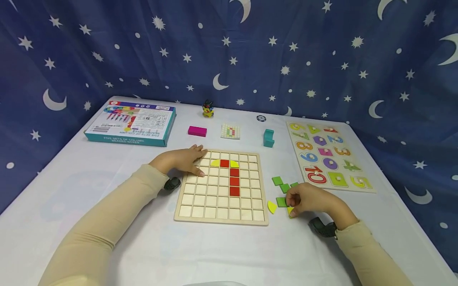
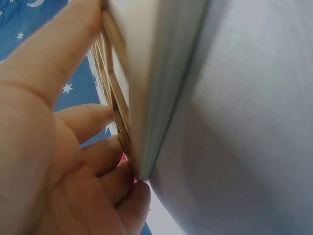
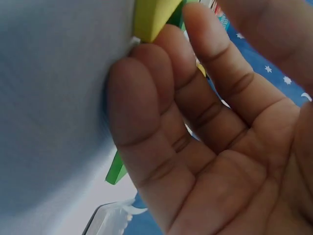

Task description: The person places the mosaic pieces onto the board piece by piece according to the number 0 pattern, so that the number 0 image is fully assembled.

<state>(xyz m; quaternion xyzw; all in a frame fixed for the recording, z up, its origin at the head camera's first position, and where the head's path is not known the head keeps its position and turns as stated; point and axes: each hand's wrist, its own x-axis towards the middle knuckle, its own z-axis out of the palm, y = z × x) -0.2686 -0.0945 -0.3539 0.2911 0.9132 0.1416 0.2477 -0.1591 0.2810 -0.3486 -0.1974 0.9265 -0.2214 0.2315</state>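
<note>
Left hand point(image 1: 184, 159): fingers spread apart, resting on far-left part of pale wooden grid board point(image 1: 211, 200). Right hand point(image 1: 315, 199): fingers curled, thumb and fingertips pinching thick-edged yellow piece point(image 1: 290, 211), right of board, just beside green square tile point(image 1: 280, 202). Piece's visible strip runs near-to-far; outline partly hidden, true long axis cannot be told.

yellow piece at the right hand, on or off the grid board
Off: the yellow piece is at the right hand, beside the grid board.
</note>
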